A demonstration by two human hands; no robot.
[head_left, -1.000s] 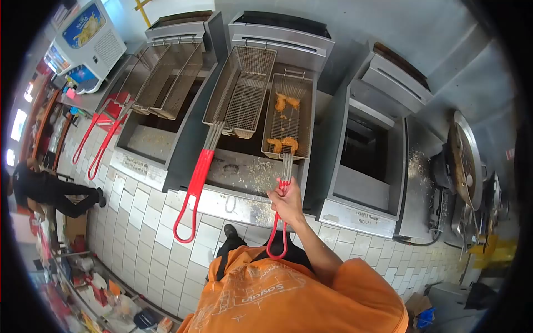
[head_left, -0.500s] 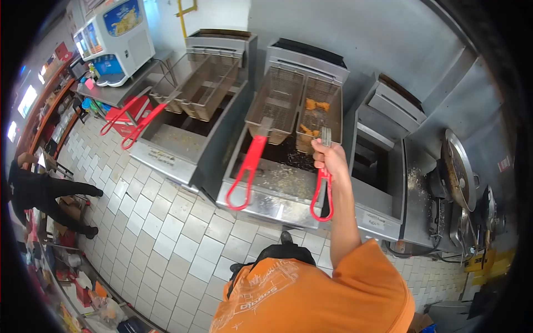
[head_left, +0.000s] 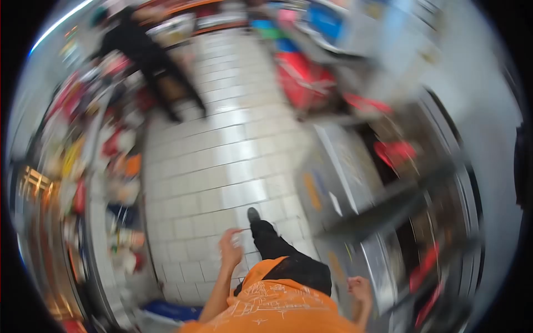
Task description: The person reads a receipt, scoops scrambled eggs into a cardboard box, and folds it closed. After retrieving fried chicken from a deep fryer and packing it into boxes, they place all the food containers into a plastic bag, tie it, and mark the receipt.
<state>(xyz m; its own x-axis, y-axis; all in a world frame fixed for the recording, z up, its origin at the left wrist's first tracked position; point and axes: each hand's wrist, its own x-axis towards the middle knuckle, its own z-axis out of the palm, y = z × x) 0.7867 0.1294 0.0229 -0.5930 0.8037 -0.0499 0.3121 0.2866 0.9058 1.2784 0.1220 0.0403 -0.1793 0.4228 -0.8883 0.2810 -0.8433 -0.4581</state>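
Observation:
My left hand (head_left: pixel 230 248) is raised over the tiled floor, left of my leg. Its fingers are loosely bent and apart, with nothing visible in them. Low on the right, beside the fryer front, is my right hand (head_left: pixel 360 288); blur hides how its fingers are held, and no object shows in it. Nearest to this hand is a steel fryer (head_left: pixel 380 272). Over the fryers lie red basket handles (head_left: pixel 425 269), apart from both hands. A second fryer (head_left: pixel 347 166) stands farther ahead, with another red handle (head_left: pixel 394 152) over it. Fried pieces are not discernible.
White floor tiles (head_left: pixel 222 161) run ahead between the fryers and a cluttered counter (head_left: pixel 102 222) on the left. A person in dark clothes (head_left: pixel 150 55) stands at the far left. A red crate (head_left: pixel 302 83) sits beyond the fryers, below a steel table.
My view has swung left from the fryers to the aisle. My right hand has let go of the red-handled fryer basket and dropped to my side. My left hand has come into view.

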